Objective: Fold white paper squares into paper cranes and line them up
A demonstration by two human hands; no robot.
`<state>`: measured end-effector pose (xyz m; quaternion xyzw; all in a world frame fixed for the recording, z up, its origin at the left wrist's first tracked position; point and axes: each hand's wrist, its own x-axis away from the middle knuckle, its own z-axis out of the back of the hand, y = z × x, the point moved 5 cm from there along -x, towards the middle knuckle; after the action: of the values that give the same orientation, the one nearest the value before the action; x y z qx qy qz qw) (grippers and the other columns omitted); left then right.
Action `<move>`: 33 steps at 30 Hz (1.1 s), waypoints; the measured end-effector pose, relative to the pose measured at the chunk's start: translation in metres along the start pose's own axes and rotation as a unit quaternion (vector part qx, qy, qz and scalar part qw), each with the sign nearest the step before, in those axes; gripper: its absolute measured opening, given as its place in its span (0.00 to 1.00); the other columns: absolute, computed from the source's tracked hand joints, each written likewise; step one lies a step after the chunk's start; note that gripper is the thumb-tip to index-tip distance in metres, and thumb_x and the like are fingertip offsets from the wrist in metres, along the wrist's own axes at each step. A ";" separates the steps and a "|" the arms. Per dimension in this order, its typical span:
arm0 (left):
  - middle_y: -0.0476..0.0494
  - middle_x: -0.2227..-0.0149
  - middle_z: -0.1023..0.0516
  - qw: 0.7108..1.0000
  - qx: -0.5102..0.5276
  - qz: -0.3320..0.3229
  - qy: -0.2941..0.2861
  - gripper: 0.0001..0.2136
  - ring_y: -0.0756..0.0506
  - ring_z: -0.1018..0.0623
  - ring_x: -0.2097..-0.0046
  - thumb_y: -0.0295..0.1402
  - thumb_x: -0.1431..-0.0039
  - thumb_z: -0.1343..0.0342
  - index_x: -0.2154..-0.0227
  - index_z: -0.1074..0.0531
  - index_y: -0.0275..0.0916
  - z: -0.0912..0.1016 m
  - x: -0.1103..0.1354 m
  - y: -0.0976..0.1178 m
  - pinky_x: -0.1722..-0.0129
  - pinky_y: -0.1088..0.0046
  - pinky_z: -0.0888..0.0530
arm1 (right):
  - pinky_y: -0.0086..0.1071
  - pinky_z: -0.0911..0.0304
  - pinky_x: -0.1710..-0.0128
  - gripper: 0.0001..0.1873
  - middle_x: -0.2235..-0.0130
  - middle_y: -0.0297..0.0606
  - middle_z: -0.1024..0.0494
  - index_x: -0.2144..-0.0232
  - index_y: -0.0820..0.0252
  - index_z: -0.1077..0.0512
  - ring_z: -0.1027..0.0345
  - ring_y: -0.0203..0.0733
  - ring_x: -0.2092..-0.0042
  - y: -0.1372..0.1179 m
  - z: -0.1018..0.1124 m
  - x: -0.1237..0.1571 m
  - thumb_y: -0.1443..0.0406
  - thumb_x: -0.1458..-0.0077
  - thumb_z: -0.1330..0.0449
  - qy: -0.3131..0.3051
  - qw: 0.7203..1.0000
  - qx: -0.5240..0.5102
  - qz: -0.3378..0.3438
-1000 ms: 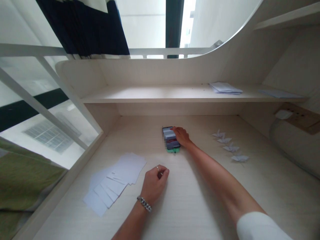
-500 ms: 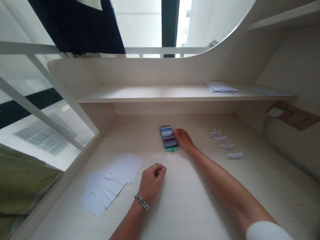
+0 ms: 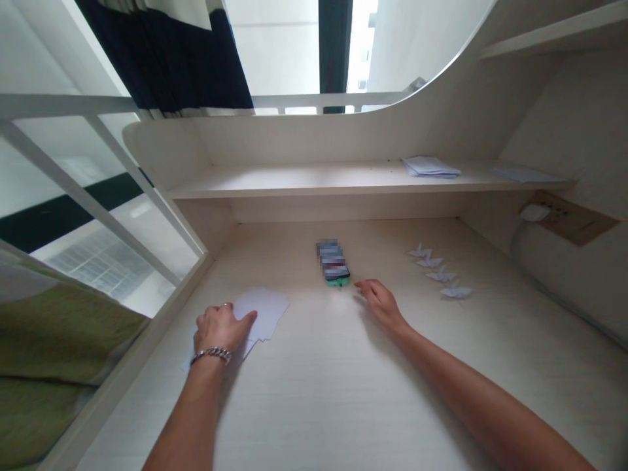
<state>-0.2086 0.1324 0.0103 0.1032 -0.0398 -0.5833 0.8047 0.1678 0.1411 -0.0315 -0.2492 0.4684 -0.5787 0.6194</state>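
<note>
My left hand [image 3: 220, 327], with a chain bracelet at the wrist and a ring, is over the fanned white paper sheets [image 3: 265, 311] at the left of the desk. Its thumb is spread away from the fingers; the hand covers part of the sheets. My right hand [image 3: 377, 301] hovers just right of and below the phone [image 3: 335, 263], apart from it, fingers loosely extended and holding nothing. The phone lies screen up, a green edge [image 3: 337, 282] showing at its near end; its screen is pixelated. To the right, several folded white paper cranes [image 3: 441, 275] stand in a slanting row.
A shelf [image 3: 294, 176] runs across the back of the desk, with a stack of white paper [image 3: 430, 167] on it. On the right wall, a socket panel [image 3: 574, 217] holds a white plug [image 3: 534, 212] with a hanging cable. White bars [image 3: 88, 203] border the left.
My right hand has left the phone, moving toward me and slightly right. My left hand has shifted left from the bare desk onto the paper sheets, its thumb now spread. The view has tilted slightly.
</note>
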 end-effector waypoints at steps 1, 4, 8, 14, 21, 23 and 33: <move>0.23 0.53 0.26 1.000 -0.028 0.005 -0.013 0.34 0.25 0.30 0.47 0.55 0.54 0.47 0.53 0.27 0.30 -0.004 -0.002 -0.005 0.52 0.50 0.32 | 0.37 0.37 0.56 0.22 0.62 0.43 0.22 0.65 0.61 0.23 0.28 0.46 0.58 -0.005 0.000 0.011 0.54 0.38 0.52 -0.008 1.000 0.002 0.004; 0.22 0.54 0.26 0.997 -0.065 -0.006 -0.049 0.35 0.26 0.29 0.48 0.57 0.55 0.48 0.54 0.27 0.30 -0.011 -0.009 -0.006 0.53 0.53 0.31 | 0.37 0.38 0.56 0.20 0.62 0.42 0.22 0.66 0.59 0.24 0.29 0.45 0.58 -0.020 0.000 0.038 0.56 0.38 0.52 -0.034 0.999 0.019 0.025; 0.25 0.56 0.24 0.995 -0.077 -0.026 -0.065 0.33 0.29 0.27 0.50 0.56 0.57 0.46 0.58 0.25 0.31 -0.008 -0.017 -0.001 0.53 0.57 0.30 | 0.37 0.38 0.55 0.20 0.62 0.42 0.23 0.64 0.59 0.25 0.31 0.45 0.57 -0.032 -0.003 0.057 0.57 0.36 0.54 -0.046 0.997 0.044 0.051; 0.28 0.55 0.23 0.998 -0.017 -0.014 -0.055 0.32 0.32 0.24 0.53 0.51 0.60 0.39 0.55 0.28 0.31 -0.002 -0.017 0.004 0.55 0.62 0.29 | 0.37 0.39 0.55 0.19 0.62 0.44 0.23 0.65 0.60 0.26 0.31 0.46 0.58 -0.032 -0.005 0.059 0.58 0.36 0.54 -0.037 0.995 0.073 0.053; 0.36 0.60 0.21 0.991 0.124 0.017 0.035 0.17 0.37 0.22 0.57 0.38 0.51 0.41 0.58 0.26 0.38 0.006 0.001 0.001 0.56 0.64 0.29 | 0.35 0.38 0.58 0.19 0.63 0.43 0.23 0.67 0.60 0.26 0.30 0.45 0.59 -0.035 -0.001 0.059 0.59 0.36 0.54 -0.044 0.994 0.080 0.053; 0.37 0.64 0.20 0.987 0.147 0.032 0.047 0.16 0.37 0.22 0.58 0.38 0.50 0.42 0.59 0.25 0.39 0.007 0.009 -0.004 0.57 0.63 0.29 | 0.35 0.38 0.58 0.19 0.63 0.43 0.23 0.67 0.60 0.26 0.30 0.45 0.59 -0.035 0.000 0.060 0.58 0.36 0.53 -0.051 0.994 0.078 0.052; 0.39 0.72 0.22 0.927 0.332 0.114 0.130 0.07 0.38 0.22 0.63 0.36 0.58 0.39 0.76 0.25 0.37 0.026 0.044 -0.031 0.59 0.60 0.29 | 0.40 0.38 0.56 0.18 0.63 0.45 0.22 0.69 0.60 0.25 0.30 0.48 0.58 -0.031 0.003 0.060 0.57 0.40 0.50 -0.052 0.996 0.047 0.051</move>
<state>-0.2287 0.0784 0.0267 0.4341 -0.1372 -0.4222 0.7839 0.1488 0.0767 -0.0212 -0.2258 0.4200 -0.5539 0.6825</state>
